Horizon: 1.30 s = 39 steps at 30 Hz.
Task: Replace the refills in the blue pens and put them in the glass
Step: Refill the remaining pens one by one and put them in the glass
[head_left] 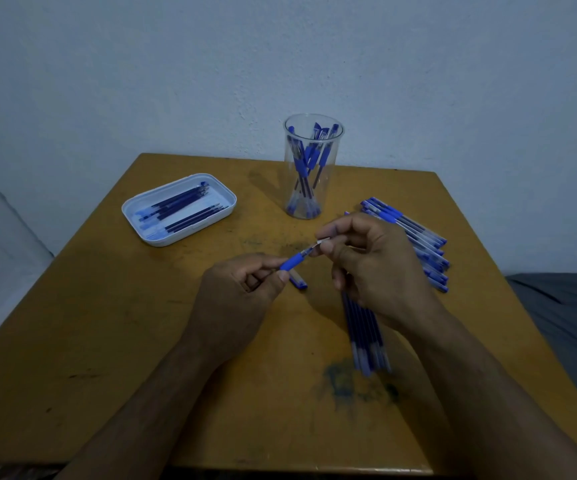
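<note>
Left grip (263,277) pinches the light, slick pen (292,263) by its rubber sleeve (best hold); right grip (356,258) pinches its tip end.

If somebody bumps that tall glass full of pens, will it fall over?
Probably it tips fairly easily: the glass is tall and narrow, and the pens in it lean against its rim. It looks like thin clear plastic, so likely light. It stands near the table's far edge, so it might fall off.
</note>
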Tool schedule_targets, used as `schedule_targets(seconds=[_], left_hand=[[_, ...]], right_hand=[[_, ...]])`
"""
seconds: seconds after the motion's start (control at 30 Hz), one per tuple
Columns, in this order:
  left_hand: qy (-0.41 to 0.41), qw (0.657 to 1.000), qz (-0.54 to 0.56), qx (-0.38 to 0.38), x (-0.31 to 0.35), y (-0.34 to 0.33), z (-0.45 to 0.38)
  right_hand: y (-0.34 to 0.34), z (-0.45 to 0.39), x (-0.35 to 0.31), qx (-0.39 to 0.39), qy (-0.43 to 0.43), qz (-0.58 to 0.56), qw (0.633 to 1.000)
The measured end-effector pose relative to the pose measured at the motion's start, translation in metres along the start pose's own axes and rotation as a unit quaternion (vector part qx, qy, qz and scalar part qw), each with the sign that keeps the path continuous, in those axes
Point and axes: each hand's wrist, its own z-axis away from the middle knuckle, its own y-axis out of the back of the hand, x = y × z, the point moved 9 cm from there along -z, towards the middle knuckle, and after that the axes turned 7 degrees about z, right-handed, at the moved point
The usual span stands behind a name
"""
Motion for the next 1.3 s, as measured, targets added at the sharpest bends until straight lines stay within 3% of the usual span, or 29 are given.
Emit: schedule_targets(seconds=[0.27, 0.43, 0.6, 0.8, 0.97, 1.13, 1.3], left_hand=[[-0.003, 1.0, -0.021, -0.014, -0.001, -0.002, 0.0], [-0.002, 1.0, -0.016, -0.016, 0.001, -0.002, -0.001], [-0.006, 1.0, -0.012, -0.02, 0.002, -0.003, -0.001], [-0.01, 1.0, -0.02, -0.021, 0.003, -0.002, -0.001], [-0.014, 1.0, -0.015, -0.023, 0.004, -0.003, -0.001], [-0.013, 1.0, -0.021, -0.019, 0.004, -0.003, -0.001], [-0.023, 0.999, -0.026, -0.018, 0.007, -0.002, -0.001]], right_hand=[[-0.006, -0.001, 0.007, -0.029, -0.009, 0.04, 0.999], [-0.001, -0.001, 0.003, 0.009, 0.004, 0.126, 0.992], [-0.005, -0.001, 0.002, -0.035, 0.005, 0.058, 0.998], [-0.002, -0.001, 0.001, 0.018, 0.029, 0.134, 0.99], [-0.008, -0.002, 0.003, -0.042, 0.016, 0.067, 0.997], [-0.004, -0.001, 0.002, 0.012, 0.03, 0.139, 0.99], [-0.012, -0.003, 0.003, -0.054, 0.034, 0.082, 0.995]])
